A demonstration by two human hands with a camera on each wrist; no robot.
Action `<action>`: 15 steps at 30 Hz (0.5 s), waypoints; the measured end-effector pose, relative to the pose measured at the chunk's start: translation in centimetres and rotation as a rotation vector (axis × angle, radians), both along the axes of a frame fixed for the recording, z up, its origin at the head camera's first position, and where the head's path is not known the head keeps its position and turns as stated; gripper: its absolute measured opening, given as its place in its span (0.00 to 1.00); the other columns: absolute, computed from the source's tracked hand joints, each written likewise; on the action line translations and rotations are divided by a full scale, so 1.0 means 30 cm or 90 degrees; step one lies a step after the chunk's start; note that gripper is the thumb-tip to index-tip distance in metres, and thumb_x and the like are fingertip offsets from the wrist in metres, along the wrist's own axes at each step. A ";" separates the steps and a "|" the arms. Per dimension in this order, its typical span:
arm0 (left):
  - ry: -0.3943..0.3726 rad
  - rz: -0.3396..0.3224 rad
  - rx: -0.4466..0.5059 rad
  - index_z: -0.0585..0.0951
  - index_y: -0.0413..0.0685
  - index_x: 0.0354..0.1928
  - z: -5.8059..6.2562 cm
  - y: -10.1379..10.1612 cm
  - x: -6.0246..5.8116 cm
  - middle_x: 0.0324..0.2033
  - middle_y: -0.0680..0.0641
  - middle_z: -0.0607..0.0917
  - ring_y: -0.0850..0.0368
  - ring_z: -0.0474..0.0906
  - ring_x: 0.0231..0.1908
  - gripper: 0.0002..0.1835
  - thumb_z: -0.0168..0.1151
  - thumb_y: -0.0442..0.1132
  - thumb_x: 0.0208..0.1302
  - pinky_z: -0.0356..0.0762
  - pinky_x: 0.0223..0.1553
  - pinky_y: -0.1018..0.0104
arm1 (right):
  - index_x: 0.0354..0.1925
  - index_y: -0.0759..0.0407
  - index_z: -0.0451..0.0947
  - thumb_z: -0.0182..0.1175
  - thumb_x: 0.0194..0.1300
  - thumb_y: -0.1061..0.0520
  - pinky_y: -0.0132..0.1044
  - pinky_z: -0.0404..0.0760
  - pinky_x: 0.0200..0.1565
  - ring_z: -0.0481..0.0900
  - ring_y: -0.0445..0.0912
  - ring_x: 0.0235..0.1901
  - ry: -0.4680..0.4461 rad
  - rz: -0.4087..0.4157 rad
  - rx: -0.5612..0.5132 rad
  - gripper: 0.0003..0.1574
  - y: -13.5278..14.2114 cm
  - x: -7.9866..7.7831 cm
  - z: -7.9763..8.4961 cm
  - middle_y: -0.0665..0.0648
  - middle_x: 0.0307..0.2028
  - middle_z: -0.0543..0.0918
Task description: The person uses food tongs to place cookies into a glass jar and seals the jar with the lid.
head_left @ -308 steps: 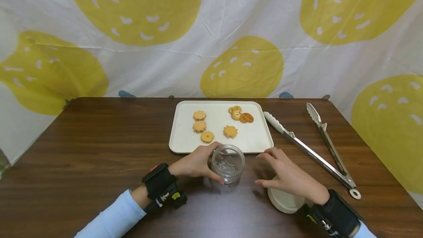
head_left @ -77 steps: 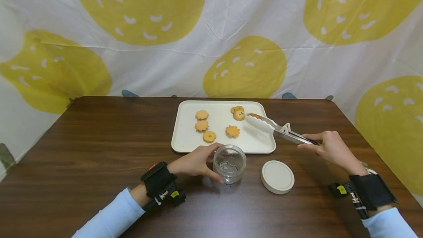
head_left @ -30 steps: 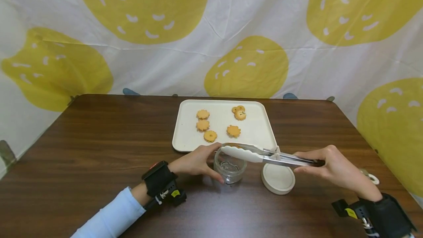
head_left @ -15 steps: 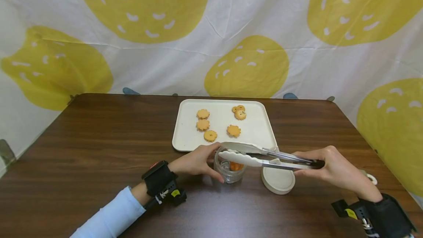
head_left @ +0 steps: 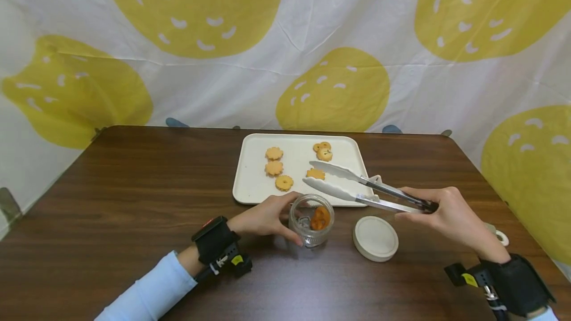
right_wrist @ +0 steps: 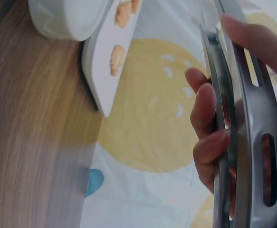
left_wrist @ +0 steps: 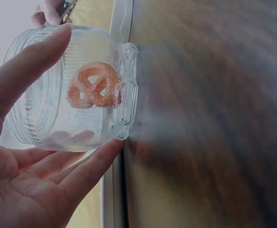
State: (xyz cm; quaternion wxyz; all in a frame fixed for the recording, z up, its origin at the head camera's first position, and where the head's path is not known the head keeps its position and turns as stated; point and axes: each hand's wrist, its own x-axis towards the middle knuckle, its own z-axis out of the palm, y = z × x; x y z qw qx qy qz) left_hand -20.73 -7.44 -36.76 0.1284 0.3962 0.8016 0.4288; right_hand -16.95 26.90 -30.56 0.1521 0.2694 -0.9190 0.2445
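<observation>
My left hand (head_left: 266, 218) holds a clear glass jar (head_left: 305, 236) upright on the table, thumb on one side and fingers on the other. Inside the jar lies a brown pretzel-shaped cracker (head_left: 320, 218), also seen through the glass in the left wrist view. My right hand (head_left: 452, 218) grips metal tongs (head_left: 332, 189) with white scalloped tips. Their arms are spread with nothing between them, above the front of the white tray (head_left: 250, 187), by a flower-shaped cookie (head_left: 315, 174). In the right wrist view, fingers and thumb wrap the tongs' handles.
A round cream lid (head_left: 375, 239) lies right of the jar. Several cookies remain on the tray: a column at left with a ring cookie (head_left: 284, 183), and a cluster with a round cookie (head_left: 324, 154) at back right. A patterned cloth (head_left: 214, 93) hangs behind the table.
The right hand took up the tongs, lifted the brown cracker off the tray and released it into the jar. The tongs then moved back over the tray. The left hand stayed at the jar.
</observation>
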 end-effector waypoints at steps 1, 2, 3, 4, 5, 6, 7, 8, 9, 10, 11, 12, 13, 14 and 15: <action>-0.002 -0.001 0.002 0.65 0.39 0.56 0.000 -0.001 0.000 0.51 0.39 0.77 0.51 0.72 0.51 0.42 0.74 0.41 0.36 0.73 0.54 0.58 | 0.41 0.64 0.81 0.71 0.40 0.53 0.28 0.66 0.15 0.66 0.37 0.16 0.004 -0.010 0.002 0.27 -0.001 -0.006 -0.003 0.60 0.25 0.85; -0.003 -0.002 0.002 0.65 0.39 0.56 0.000 -0.001 0.000 0.51 0.40 0.77 0.51 0.72 0.51 0.42 0.74 0.41 0.36 0.73 0.55 0.58 | 0.41 0.65 0.81 0.71 0.40 0.52 0.29 0.66 0.15 0.66 0.37 0.16 0.009 -0.019 0.005 0.28 -0.002 -0.011 -0.005 0.61 0.25 0.85; -0.004 -0.002 0.002 0.65 0.39 0.56 0.000 -0.001 0.001 0.51 0.40 0.76 0.51 0.72 0.51 0.42 0.74 0.41 0.36 0.72 0.55 0.57 | 0.41 0.65 0.81 0.71 0.40 0.52 0.30 0.66 0.15 0.66 0.38 0.16 0.014 -0.026 0.009 0.28 -0.002 -0.017 -0.008 0.61 0.25 0.85; -0.005 -0.002 0.001 0.65 0.39 0.56 0.000 -0.002 0.001 0.51 0.40 0.76 0.51 0.72 0.51 0.42 0.74 0.42 0.36 0.72 0.55 0.57 | 0.41 0.66 0.80 0.71 0.39 0.52 0.30 0.66 0.15 0.65 0.38 0.16 0.013 -0.032 0.013 0.29 -0.002 -0.022 -0.012 0.60 0.22 0.84; -0.004 -0.002 0.000 0.65 0.39 0.56 0.000 -0.002 0.001 0.51 0.40 0.77 0.52 0.72 0.51 0.42 0.74 0.42 0.36 0.72 0.55 0.57 | 0.41 0.66 0.80 0.72 0.39 0.51 0.31 0.65 0.15 0.64 0.38 0.15 0.012 -0.038 0.019 0.30 -0.001 -0.027 -0.015 0.58 0.19 0.83; -0.004 -0.001 -0.001 0.65 0.40 0.56 0.000 -0.002 0.001 0.51 0.40 0.77 0.52 0.72 0.51 0.42 0.74 0.42 0.36 0.72 0.56 0.57 | 0.41 0.67 0.80 0.72 0.39 0.51 0.31 0.65 0.14 0.63 0.37 0.14 0.008 -0.045 0.025 0.31 -0.001 -0.033 -0.018 0.56 0.16 0.80; -0.003 0.000 -0.002 0.65 0.40 0.56 0.000 -0.002 0.001 0.51 0.40 0.77 0.52 0.72 0.51 0.42 0.74 0.43 0.36 0.71 0.56 0.56 | 0.42 0.67 0.79 0.72 0.39 0.50 0.32 0.64 0.14 0.62 0.38 0.14 0.004 -0.051 0.031 0.32 0.001 -0.038 -0.022 0.53 0.14 0.77; -0.002 0.001 -0.004 0.65 0.40 0.56 0.000 -0.002 0.001 0.51 0.40 0.77 0.52 0.72 0.51 0.42 0.74 0.43 0.36 0.71 0.56 0.56 | 0.42 0.68 0.79 0.72 0.38 0.49 0.32 0.64 0.15 0.62 0.38 0.14 0.001 -0.058 0.038 0.34 0.002 -0.043 -0.025 0.51 0.13 0.75; -0.001 0.002 -0.006 0.65 0.40 0.56 0.000 -0.002 0.001 0.51 0.41 0.77 0.52 0.71 0.51 0.42 0.74 0.43 0.36 0.71 0.56 0.56 | 0.43 0.68 0.79 0.72 0.38 0.48 0.32 0.63 0.15 0.62 0.38 0.14 -0.006 -0.063 0.045 0.35 0.003 -0.048 -0.029 0.49 0.12 0.72; 0.000 0.004 -0.008 0.65 0.40 0.56 0.000 -0.002 0.002 0.51 0.41 0.77 0.53 0.71 0.51 0.42 0.74 0.43 0.36 0.70 0.56 0.56 | 0.43 0.69 0.78 0.72 0.38 0.47 0.32 0.63 0.16 0.62 0.39 0.14 -0.014 -0.068 0.051 0.36 0.004 -0.053 -0.032 0.48 0.12 0.70; 0.002 0.006 -0.010 0.65 0.40 0.56 0.000 -0.001 0.001 0.51 0.41 0.77 0.53 0.71 0.51 0.42 0.74 0.43 0.36 0.70 0.57 0.56 | 0.44 0.69 0.78 0.72 0.38 0.46 0.33 0.63 0.16 0.62 0.40 0.14 -0.018 -0.073 0.057 0.37 0.005 -0.058 -0.036 0.48 0.12 0.70; 0.002 0.007 -0.011 0.65 0.40 0.56 0.000 -0.001 0.001 0.51 0.41 0.77 0.53 0.71 0.51 0.42 0.74 0.43 0.36 0.70 0.57 0.56 | 0.44 0.69 0.78 0.71 0.37 0.45 0.33 0.62 0.16 0.62 0.40 0.15 -0.024 -0.077 0.062 0.39 0.005 -0.063 -0.039 0.48 0.12 0.69; 0.003 0.008 -0.012 0.65 0.40 0.56 -0.001 -0.001 0.001 0.51 0.41 0.77 0.52 0.71 0.51 0.42 0.74 0.43 0.36 0.70 0.57 0.56 | 0.44 0.70 0.77 0.71 0.37 0.45 0.33 0.62 0.17 0.62 0.40 0.15 -0.030 -0.081 0.066 0.39 0.006 -0.067 -0.043 0.48 0.12 0.69; 0.003 0.007 -0.013 0.65 0.40 0.56 -0.002 -0.001 0.001 0.51 0.40 0.77 0.52 0.71 0.51 0.42 0.74 0.43 0.36 0.70 0.57 0.56 | 0.45 0.70 0.77 0.71 0.37 0.44 0.33 0.62 0.16 0.62 0.40 0.14 -0.036 -0.084 0.070 0.40 0.006 -0.071 -0.047 0.48 0.12 0.68; 0.004 0.007 -0.014 0.65 0.40 0.56 -0.002 -0.001 0.001 0.51 0.40 0.77 0.52 0.71 0.51 0.42 0.74 0.43 0.36 0.70 0.56 0.56 | 0.45 0.70 0.76 0.71 0.37 0.44 0.33 0.61 0.16 0.61 0.40 0.14 -0.044 -0.087 0.074 0.41 0.006 -0.075 -0.051 0.48 0.12 0.67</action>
